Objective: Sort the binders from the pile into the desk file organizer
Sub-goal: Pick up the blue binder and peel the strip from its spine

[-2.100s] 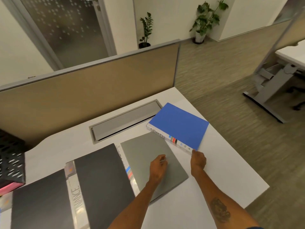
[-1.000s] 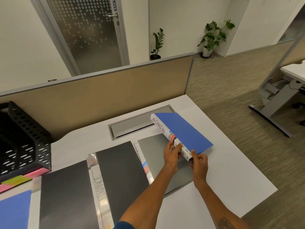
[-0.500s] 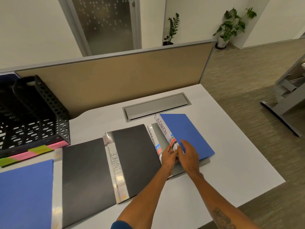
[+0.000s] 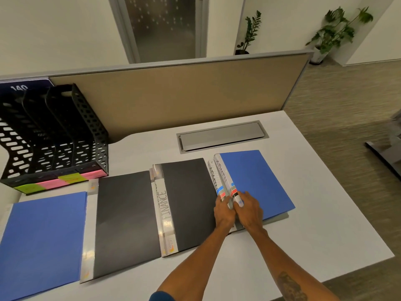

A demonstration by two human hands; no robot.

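Binders labelled ADMIN (image 4: 256,181) are gripped at the spine ends by left hand (image 4: 224,210) and right hand (image 4: 249,208), pressed side by side.

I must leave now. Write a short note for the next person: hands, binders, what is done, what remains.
Left hand and right hand press on the spines of the blue ADMIN binder, stacked on a grey ADMIN binder.
Black FINANCE binder, another black binder and a second blue binder lie flat on the desk.
The black file organizer holds no binder I can see. All five remain.
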